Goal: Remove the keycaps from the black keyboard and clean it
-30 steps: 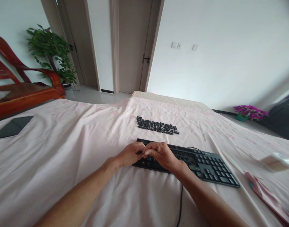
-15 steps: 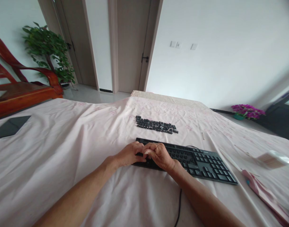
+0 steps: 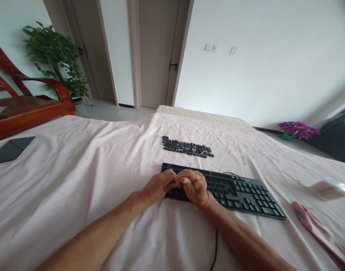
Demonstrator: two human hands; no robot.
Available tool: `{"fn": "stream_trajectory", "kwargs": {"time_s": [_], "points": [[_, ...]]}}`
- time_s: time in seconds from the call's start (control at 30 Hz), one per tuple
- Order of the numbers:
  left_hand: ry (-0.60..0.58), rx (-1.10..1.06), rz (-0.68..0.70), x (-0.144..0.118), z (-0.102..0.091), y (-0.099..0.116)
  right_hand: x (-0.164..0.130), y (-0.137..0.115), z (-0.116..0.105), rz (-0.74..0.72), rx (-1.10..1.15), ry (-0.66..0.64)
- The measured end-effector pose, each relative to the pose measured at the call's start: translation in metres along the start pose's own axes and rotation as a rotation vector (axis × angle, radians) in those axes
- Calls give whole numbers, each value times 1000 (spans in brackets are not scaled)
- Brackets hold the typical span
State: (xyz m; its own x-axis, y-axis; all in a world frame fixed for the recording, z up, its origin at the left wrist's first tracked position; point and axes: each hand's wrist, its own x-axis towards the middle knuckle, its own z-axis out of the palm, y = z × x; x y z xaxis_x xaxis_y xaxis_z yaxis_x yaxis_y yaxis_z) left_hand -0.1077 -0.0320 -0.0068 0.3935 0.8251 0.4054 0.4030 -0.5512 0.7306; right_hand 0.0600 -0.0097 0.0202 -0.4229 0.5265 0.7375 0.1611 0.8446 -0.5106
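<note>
A black keyboard [image 3: 247, 201] lies on the pink-white cloth, its main block stripped of many keycaps and its number pad still capped. Over its left part, my left hand [image 3: 161, 185] is closed, fingertips together beside the right hand. Whatever is between those fingertips is hidden. My right hand [image 3: 193, 186] is curled against it, with a thin pale stick [image 3: 199, 178], like a cotton swab, showing across its fingers. The stick's tip is hidden. Behind the keyboard, loose black keycaps [image 3: 186, 146] lie in rows.
To the right are a short pale stick [image 3: 244, 160], a clear container [image 3: 329, 189] and a folded pink cloth [image 3: 316, 227]. A dark flat tablet-like panel [image 3: 12, 148] lies at far left. A black cable [image 3: 216, 248] runs toward me over the wrinkled bedsheet-like cover [image 3: 121, 158].
Both hands have shifted slightly right along the keyboard, staying close together. The thin stick across my right fingers shows more clearly. The camera view has tilted slightly.
</note>
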Motion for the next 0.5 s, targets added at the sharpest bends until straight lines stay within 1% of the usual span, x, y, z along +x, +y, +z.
{"fn": "stream_trajectory", "kwargs": {"time_s": [0.1,0.2,0.3,0.4,0.5], "points": [[49,-52,-39,2,0,0,0,2,-1,17,-18,-12],[74,-100,-70,3,-1,-2,1,3,-3,-27,-74,-14],[115,-249,-149,5,-2,-6,6,4,-9,-70,-211,16],[161,-456,-229,6,-1,-10,15,7,-16,4,-306,-20],[207,-546,-263,7,0,-14,21,9,-21,140,-323,-159]]}}
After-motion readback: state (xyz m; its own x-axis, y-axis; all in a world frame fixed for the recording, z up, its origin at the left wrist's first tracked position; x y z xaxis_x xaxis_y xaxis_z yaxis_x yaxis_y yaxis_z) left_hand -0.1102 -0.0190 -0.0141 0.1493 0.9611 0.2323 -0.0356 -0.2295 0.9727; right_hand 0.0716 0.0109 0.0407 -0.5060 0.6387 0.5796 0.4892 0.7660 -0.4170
